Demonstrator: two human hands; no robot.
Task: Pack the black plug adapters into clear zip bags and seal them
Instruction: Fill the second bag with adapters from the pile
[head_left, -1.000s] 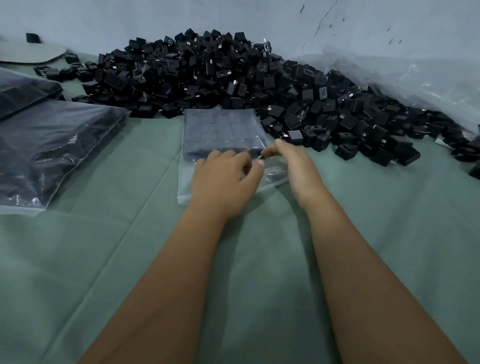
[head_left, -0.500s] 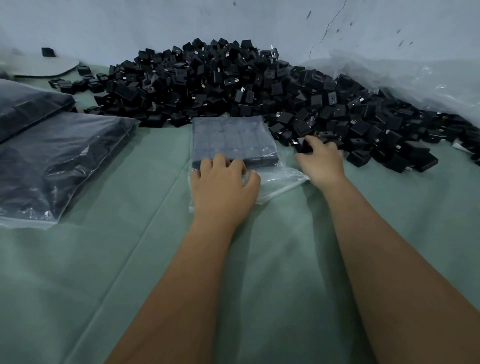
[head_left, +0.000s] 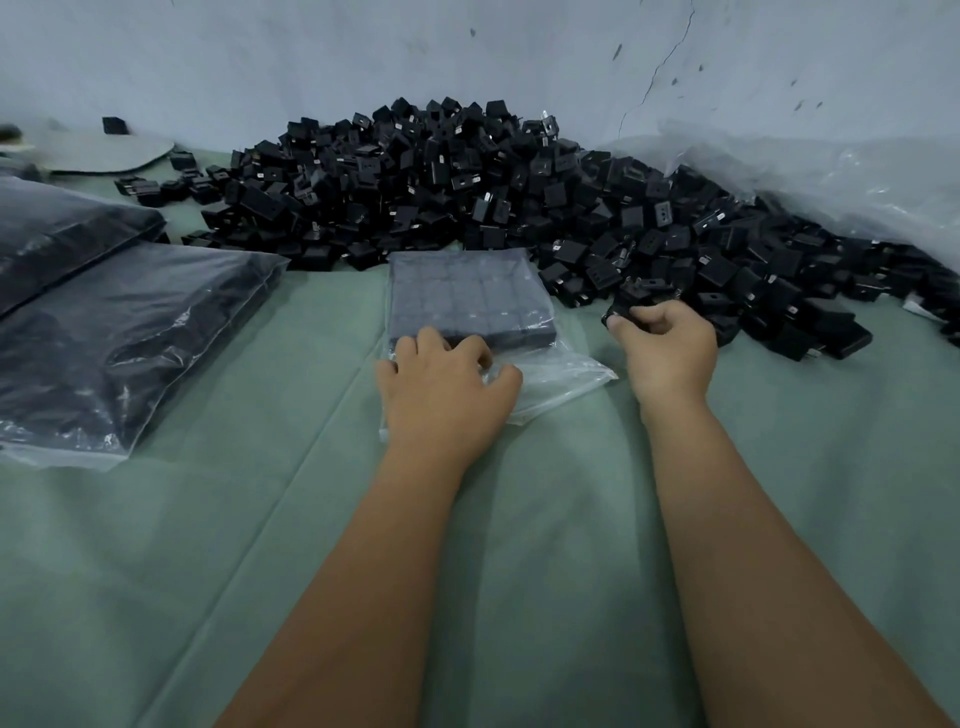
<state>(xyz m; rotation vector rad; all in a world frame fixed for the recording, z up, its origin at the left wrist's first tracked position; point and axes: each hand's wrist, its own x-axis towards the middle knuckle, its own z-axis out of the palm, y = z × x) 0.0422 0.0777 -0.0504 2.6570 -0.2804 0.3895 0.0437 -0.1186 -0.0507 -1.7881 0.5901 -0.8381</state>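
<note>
Here a pale green cloth (head_left: 519, 571) with fold lines covers the surface, and a grey cracked wall (head_left: 363, 52) stands behind. The pile of black plug adapters (head_left: 467, 182) lies against this wall. The left hand (head_left: 447, 389) rests loose on the clear zip bag (head_left: 561, 379), half filled with adapters. The right hand (head_left: 665, 348) grasps 1 adapter (head_left: 621, 312) at the pile's edge. 2 filled bags (head_left: 119, 338) lie at the left.

Cracked pale wall (head_left: 363, 52) behind green cloth-covered table (head_left: 156, 571).
</note>
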